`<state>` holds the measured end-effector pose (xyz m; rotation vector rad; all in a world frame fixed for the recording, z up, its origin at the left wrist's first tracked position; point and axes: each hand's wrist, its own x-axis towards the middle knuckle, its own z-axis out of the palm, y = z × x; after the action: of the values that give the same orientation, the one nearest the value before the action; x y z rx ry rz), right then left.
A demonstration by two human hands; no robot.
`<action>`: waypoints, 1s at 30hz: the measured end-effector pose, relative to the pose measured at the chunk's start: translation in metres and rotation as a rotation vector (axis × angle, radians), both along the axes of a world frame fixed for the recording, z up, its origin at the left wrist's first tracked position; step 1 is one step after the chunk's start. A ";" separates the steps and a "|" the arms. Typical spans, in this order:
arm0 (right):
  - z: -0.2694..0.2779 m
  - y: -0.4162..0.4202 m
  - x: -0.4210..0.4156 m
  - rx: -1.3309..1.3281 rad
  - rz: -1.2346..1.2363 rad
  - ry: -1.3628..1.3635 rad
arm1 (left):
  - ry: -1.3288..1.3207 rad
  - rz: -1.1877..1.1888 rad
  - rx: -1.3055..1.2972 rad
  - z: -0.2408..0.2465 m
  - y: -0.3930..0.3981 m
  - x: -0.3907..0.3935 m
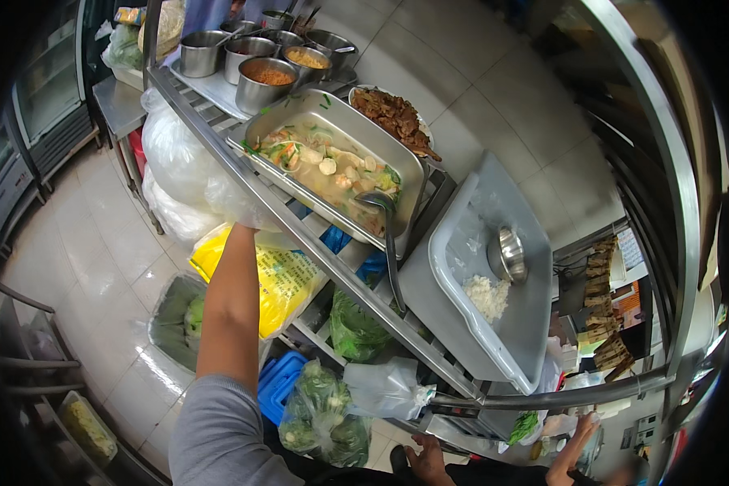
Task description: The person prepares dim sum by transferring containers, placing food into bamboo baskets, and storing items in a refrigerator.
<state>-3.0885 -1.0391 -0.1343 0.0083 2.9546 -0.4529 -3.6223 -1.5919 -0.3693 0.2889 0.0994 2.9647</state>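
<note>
My left arm, in a grey sleeve, reaches to a clear plastic bag (237, 197) beside a metal rack. The plastic hides most of my left hand (246, 229), so its fingers and grip do not show. Below the wrist lies a yellow printed bag (288, 282). What appears to be my right hand (426, 460) is low at the bottom edge, fingers apart, holding nothing visible. On the rack sits a steel pan (410, 158) of soup with vegetables, a ladle (390, 243) leaning in it. Behind it is a plate of browned meat (392, 118).
Steel pots (266, 85) with spoons stand on a tray. A grey tub (449, 267) holds cooked rice and a steel bowl. Bagged greens (325, 413) and a blue plastic container (282, 386) are below. A lined bin (173, 328) stands left. Another person's arm (574, 446) is raised lower right.
</note>
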 end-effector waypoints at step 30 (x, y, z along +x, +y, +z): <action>-0.192 0.170 0.111 1.165 0.543 0.067 | 0.192 0.696 -2.239 0.133 0.128 0.006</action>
<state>-2.9776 -0.8695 -0.3263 -0.6347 2.6332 1.3079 -3.6160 -1.4636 -0.2358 0.1126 3.2091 1.2839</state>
